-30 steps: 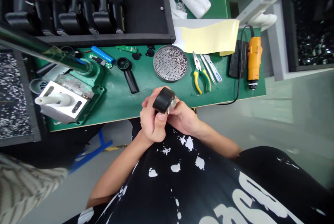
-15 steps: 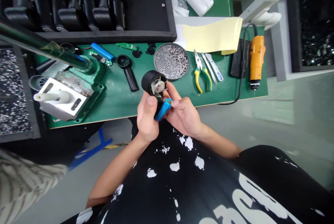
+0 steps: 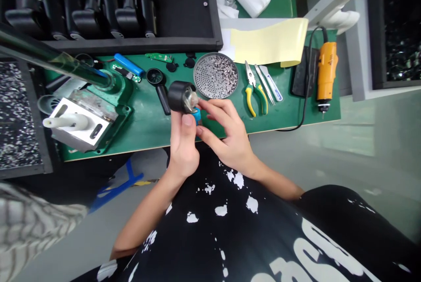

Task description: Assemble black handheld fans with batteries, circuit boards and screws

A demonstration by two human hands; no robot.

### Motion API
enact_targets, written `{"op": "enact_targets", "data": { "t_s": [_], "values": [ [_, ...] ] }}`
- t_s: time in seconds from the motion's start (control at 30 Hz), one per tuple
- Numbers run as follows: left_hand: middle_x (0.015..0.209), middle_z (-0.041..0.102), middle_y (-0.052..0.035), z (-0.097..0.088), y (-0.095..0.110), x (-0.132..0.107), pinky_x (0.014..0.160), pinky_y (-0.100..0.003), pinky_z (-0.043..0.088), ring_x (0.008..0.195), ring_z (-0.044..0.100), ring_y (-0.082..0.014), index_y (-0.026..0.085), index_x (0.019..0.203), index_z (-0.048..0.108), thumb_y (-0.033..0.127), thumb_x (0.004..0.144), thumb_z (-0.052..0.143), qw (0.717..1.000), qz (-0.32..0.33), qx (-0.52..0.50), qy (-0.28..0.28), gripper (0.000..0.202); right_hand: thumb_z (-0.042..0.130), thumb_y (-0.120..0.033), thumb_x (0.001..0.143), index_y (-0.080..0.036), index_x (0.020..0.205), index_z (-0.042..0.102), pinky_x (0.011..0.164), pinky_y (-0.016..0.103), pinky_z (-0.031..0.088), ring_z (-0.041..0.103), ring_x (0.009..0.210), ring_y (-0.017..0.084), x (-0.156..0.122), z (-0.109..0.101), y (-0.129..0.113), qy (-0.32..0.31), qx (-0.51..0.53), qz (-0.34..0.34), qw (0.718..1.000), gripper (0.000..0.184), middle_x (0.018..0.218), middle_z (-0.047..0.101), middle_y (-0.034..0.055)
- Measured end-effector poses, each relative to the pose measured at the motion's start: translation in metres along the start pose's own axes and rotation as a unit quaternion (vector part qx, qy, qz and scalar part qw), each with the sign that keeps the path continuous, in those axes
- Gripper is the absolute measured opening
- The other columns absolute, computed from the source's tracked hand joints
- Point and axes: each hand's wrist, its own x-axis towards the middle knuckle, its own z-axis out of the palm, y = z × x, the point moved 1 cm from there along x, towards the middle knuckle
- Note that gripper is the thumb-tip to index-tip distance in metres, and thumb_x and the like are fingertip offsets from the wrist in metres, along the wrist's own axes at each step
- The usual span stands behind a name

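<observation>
Fan [image 3: 177,96] in your left hand [image 3: 183,150] was just left of the middle of the frame, above the green bench [image 3: 148,129]. It looked partway put together: clear blades [image 3: 190,99] sat inside its black ring, and a blue cell [image 3: 197,115] showed below them, uncovered. Closing that side looked undone; wires and screws were too small or hidden to judge.

The blades' open face pointed to the right of the frame, towards your right hand [image 3: 230,135]. The fan's long axis seemed to run from the ring down towards the bottom of the frame, though your fingers hid most of the handle. Your left hand was clamped round that handle, thumb up just beneath the ring. Your right thumb and fingertips stood apart around the blades and cell; whether they pressed on the cell, the view could not tell.

Just left of the ring lay a second fan [image 3: 157,81], and above right, a dish [image 3: 198,79] of small metal bits. Further right lay pliers [image 3: 252,90], tweezers [image 3: 263,83], a knife [image 3: 272,83] and an orange driver [image 3: 326,71]. Black units [image 3: 113,3] filled the upper left of the frame; a press [image 3: 88,117] stood below them.
</observation>
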Motion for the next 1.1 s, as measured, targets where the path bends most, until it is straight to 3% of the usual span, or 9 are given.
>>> {"op": "enact_targets", "data": {
  "t_s": [0.1, 0.23, 0.47, 0.63, 0.83, 0.97, 1.1],
  "values": [
    [0.13, 0.065, -0.0056, -0.004, -0.004, -0.001, 0.113, -0.037, 0.05, 0.125, 0.063, -0.0209, 0.034, 0.138, 0.062, 0.051, 0.111, 0.051, 0.997, 0.042, 0.057, -0.017, 0.034, 0.068, -0.029, 0.103, -0.03, 0.147, 0.065, 0.113, 0.041, 0.058, 0.064, 0.123, 0.021, 0.0, -0.001, -0.003, 0.014, -0.009, -0.015, 1.0, 0.045, 0.134, 0.063, 0.007],
    [0.127, 0.064, -0.0055, -0.008, -0.011, 0.0, 0.106, -0.034, 0.052, 0.118, 0.063, -0.0198, 0.032, 0.144, 0.058, 0.051, 0.109, 0.055, 0.989, 0.104, 0.101, -0.028, 0.04, 0.067, -0.03, 0.103, -0.032, 0.146, 0.066, 0.103, 0.039, 0.063, 0.068, 0.109, 0.019, 0.002, 0.002, -0.002, -0.001, 0.074, 0.035, 0.997, 0.043, 0.123, 0.067, 0.0045],
    [0.122, 0.063, -0.0056, -0.012, -0.007, 0.0, 0.102, -0.037, 0.055, 0.111, 0.067, -0.0205, 0.03, 0.136, 0.061, 0.051, 0.109, 0.055, 0.993, 0.082, 0.079, -0.018, 0.035, 0.074, -0.035, 0.099, -0.03, 0.136, 0.069, 0.096, 0.037, 0.065, 0.068, 0.111, 0.02, 0.005, 0.001, 0.001, -0.013, 0.163, 0.081, 0.983, 0.037, 0.12, 0.068, 0.0042],
    [0.118, 0.064, -0.0069, -0.009, 0.005, 0.004, 0.099, -0.038, 0.056, 0.116, 0.067, -0.0254, 0.028, 0.131, 0.064, 0.053, 0.106, 0.059, 0.993, 0.073, 0.094, -0.013, 0.035, 0.079, -0.036, 0.095, -0.03, 0.141, 0.064, 0.101, 0.04, 0.065, 0.069, 0.113, 0.02, 0.011, -0.002, 0.005, -0.043, 0.169, 0.075, 0.982, 0.05, 0.123, 0.07, 0.0034],
    [0.113, 0.063, -0.0055, -0.01, -0.003, 0.002, 0.088, -0.032, 0.057, 0.096, 0.065, -0.0187, 0.028, 0.127, 0.066, 0.049, 0.107, 0.061, 0.993, 0.088, 0.083, -0.001, 0.029, 0.083, -0.031, 0.088, -0.021, 0.118, 0.072, 0.09, 0.032, 0.066, 0.071, 0.096, 0.016, 0.011, -0.002, 0.007, -0.037, 0.172, 0.108, 0.979, 0.034, 0.108, 0.073, 0.002],
    [0.11, 0.062, -0.0051, -0.008, -0.002, 0.001, 0.088, -0.03, 0.055, 0.095, 0.061, -0.0167, 0.027, 0.127, 0.067, 0.046, 0.109, 0.058, 0.995, 0.085, 0.059, 0.012, 0.029, 0.086, -0.023, 0.08, -0.021, 0.104, 0.066, 0.08, 0.027, 0.064, 0.069, 0.085, 0.013, 0.01, -0.002, 0.006, -0.046, 0.172, 0.125, 0.976, 0.031, 0.097, 0.072, -0.0011],
    [0.105, 0.061, -0.0032, -0.003, 0.006, 0.003, 0.082, -0.032, 0.054, 0.089, 0.062, -0.0163, 0.031, 0.122, 0.067, 0.052, 0.108, 0.056, 0.998, 0.05, 0.011, 0.03, 0.028, 0.086, -0.024, 0.08, -0.022, 0.103, 0.062, 0.079, 0.027, 0.063, 0.069, 0.086, 0.013, 0.006, 0.0, 0.007, -0.025, 0.209, 0.122, 0.97, 0.034, 0.098, 0.071, -0.0012]
  ]
}}
